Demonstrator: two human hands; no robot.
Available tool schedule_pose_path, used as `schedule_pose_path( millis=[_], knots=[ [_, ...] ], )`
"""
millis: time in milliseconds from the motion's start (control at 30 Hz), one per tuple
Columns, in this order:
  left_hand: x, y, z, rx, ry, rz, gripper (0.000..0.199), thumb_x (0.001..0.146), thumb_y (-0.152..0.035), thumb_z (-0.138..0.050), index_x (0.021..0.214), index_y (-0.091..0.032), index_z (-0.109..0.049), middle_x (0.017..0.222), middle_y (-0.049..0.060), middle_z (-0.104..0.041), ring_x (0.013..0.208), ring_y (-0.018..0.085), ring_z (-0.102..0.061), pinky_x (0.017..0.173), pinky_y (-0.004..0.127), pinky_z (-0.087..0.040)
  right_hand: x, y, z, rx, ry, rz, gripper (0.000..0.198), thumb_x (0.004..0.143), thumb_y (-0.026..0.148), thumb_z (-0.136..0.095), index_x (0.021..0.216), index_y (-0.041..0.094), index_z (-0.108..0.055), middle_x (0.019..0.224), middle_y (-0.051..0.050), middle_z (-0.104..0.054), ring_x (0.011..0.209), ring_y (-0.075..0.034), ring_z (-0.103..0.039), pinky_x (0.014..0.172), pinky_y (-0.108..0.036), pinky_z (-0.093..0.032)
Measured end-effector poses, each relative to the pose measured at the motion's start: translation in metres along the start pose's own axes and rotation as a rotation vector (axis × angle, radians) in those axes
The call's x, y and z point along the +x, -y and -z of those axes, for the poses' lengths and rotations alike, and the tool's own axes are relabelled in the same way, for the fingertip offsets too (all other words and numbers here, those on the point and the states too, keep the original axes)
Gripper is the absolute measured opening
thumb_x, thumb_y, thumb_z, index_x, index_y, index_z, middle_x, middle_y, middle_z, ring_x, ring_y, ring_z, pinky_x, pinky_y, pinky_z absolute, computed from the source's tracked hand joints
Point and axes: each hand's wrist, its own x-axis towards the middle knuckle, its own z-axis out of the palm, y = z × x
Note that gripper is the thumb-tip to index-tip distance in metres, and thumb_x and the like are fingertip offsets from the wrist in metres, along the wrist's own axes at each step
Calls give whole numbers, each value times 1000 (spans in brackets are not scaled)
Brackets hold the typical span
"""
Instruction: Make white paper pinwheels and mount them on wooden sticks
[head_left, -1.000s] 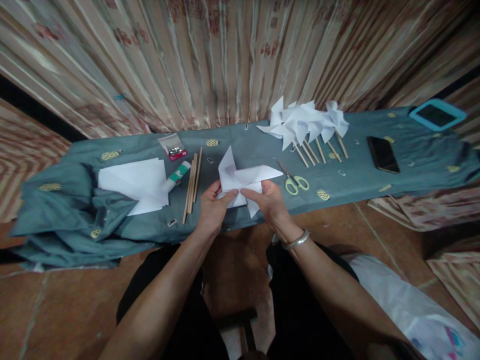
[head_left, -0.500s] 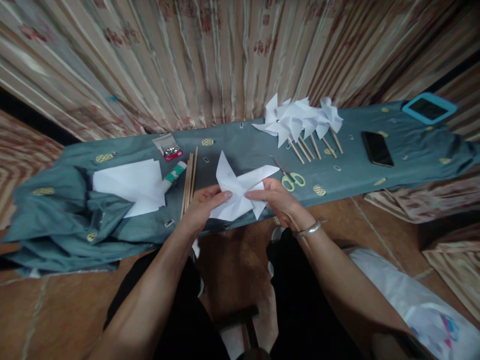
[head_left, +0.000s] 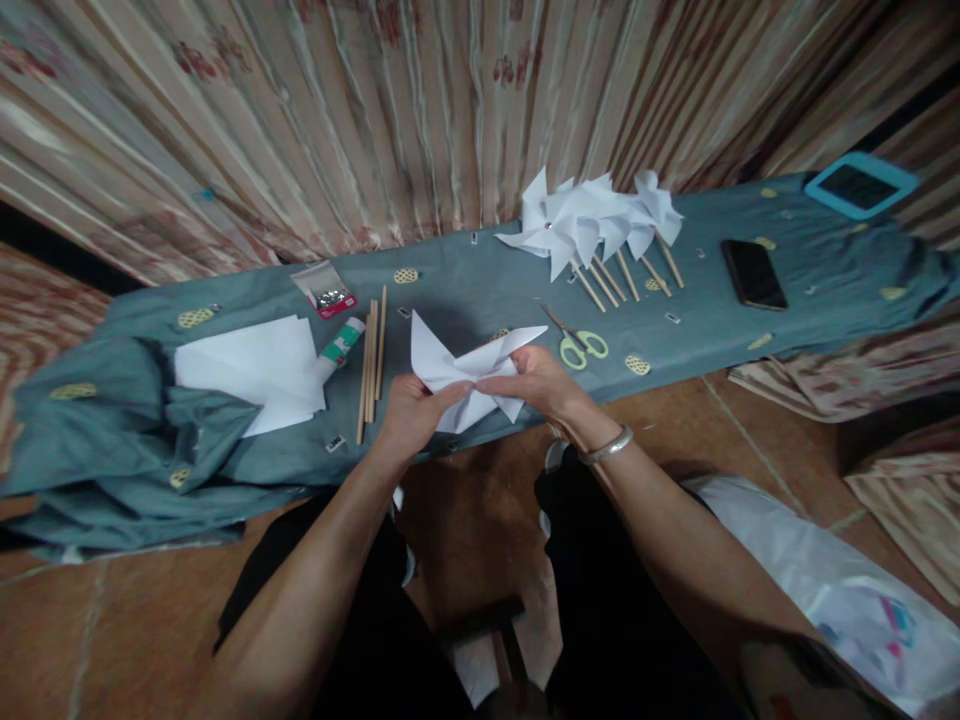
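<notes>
A white paper pinwheel (head_left: 441,362) with folded blades is held between both hands over the table's near edge. My left hand (head_left: 414,408) grips its left side, thumb pressed toward the centre. On the right side my right hand (head_left: 541,382) pinches it, that thumb also at the centre, so the two thumb tips nearly meet. Fingers behind the paper are hidden. Left of my left hand lie several wooden sticks (head_left: 370,365) and a green and white glue stick (head_left: 343,345). Green-handled scissors (head_left: 576,340) lie beyond my right hand, blades pointing up and left.
Several finished pinwheels on sticks (head_left: 574,228) lie at the back of the cloth-covered table (head_left: 465,285). A stack of white paper (head_left: 247,365) and a small box of metal pins (head_left: 324,290) are left. A phone (head_left: 754,274) and blue-framed tablet (head_left: 861,186) lie right.
My thumbs have come closer together at the pinwheel's centre, and its blades have drawn in a little. Both hands keep their hold. The view has shifted slightly.
</notes>
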Motion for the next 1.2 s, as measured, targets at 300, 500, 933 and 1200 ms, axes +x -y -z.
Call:
schedule_pose_path(
  millis=[300,500,933,1200],
  knots=[
    [4,-1,-9,-226,-142,71,41,41,-36,-90,72,-14,-74,72,5,-75,67,22,-67,69,35,-52,3,-12,2,-24,-150,141,52,52,38,-86,96,19,-66,88,-3,-74,80,-21,-69,77,-36,-55],
    [8,-5,-8,-401,-208,80,43,41,-32,-91,75,-13,-72,71,5,-74,70,22,-69,75,36,-54,-5,-12,5,-397,-466,429,42,69,39,-76,104,19,-66,117,-10,-69,109,-24,-63,96,-44,-48],
    [2,-1,-13,-295,-146,65,38,42,-35,-90,72,-15,-74,73,5,-75,64,20,-67,69,33,-52,-4,-6,-2,37,-197,132,50,56,36,-85,97,20,-62,88,-2,-74,78,-17,-68,79,-34,-55],
    [-5,-3,-15,-213,-109,66,37,48,-36,-87,75,-15,-75,73,3,-75,62,17,-65,66,30,-51,-2,-6,-7,39,-152,78,46,49,30,-87,85,19,-61,74,3,-71,63,-14,-63,66,-28,-53]
  ],
)
